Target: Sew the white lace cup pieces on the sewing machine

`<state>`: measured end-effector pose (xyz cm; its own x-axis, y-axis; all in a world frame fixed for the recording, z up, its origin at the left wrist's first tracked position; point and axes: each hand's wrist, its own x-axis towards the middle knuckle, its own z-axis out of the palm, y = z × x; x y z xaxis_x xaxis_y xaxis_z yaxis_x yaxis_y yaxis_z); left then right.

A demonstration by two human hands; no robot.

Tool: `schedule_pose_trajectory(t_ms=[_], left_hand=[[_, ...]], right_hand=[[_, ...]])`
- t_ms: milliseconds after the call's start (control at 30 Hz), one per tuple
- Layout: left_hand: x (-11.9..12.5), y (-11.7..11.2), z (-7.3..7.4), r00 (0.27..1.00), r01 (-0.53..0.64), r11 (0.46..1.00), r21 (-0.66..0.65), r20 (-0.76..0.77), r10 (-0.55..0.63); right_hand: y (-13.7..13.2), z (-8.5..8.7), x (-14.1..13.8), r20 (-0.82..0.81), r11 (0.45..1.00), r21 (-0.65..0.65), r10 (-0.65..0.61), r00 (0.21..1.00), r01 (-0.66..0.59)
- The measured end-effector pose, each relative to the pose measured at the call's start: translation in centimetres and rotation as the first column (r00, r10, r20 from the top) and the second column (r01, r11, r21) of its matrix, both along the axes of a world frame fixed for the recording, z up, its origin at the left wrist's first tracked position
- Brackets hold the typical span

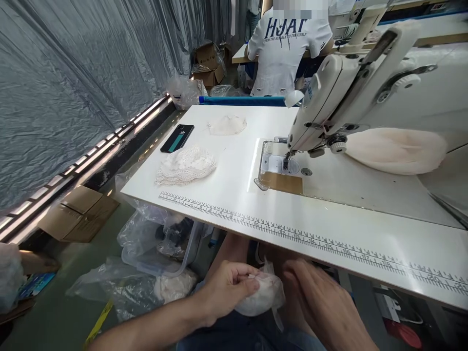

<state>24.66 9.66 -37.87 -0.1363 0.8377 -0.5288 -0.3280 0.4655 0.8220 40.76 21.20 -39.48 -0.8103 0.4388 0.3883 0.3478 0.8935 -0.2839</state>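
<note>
My left hand (234, 287) is closed in a pinch on a pale, rounded bundle of sheer fabric (261, 295) held above my lap, below the table's front edge. A thin, see-through end of it sticks up and another hangs down on its right side. Just right of the bundle is my right hand (316, 297), its back turned to me. Its fingers look stretched and slightly bent, apart from the bundle, and their tips are partly hidden. On the table, a stack of cream lace pieces (186, 165) lies near the left edge, with a thin sheer piece (227, 125) behind it.
A sewing machine (321, 102) stands on the white table (234, 185), which has a printed ruler along its front. Pale padded fabric (397, 148) lies under the machine arm. A phone (177, 138) is at the left. Below stands a plastic bin (190, 248). A person (283, 48) sits ahead.
</note>
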Motion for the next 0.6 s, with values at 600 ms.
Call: schedule_pose_trajectory(t_ms=[600], left_hand=[[-2.8,-0.4,1.1,0.896,0.425,0.903,-0.060,-0.116,-0.429]], right_hand=[[-0.2,-0.1,1.4,0.019,0.610,-0.743,0.428,0.904,-0.274]])
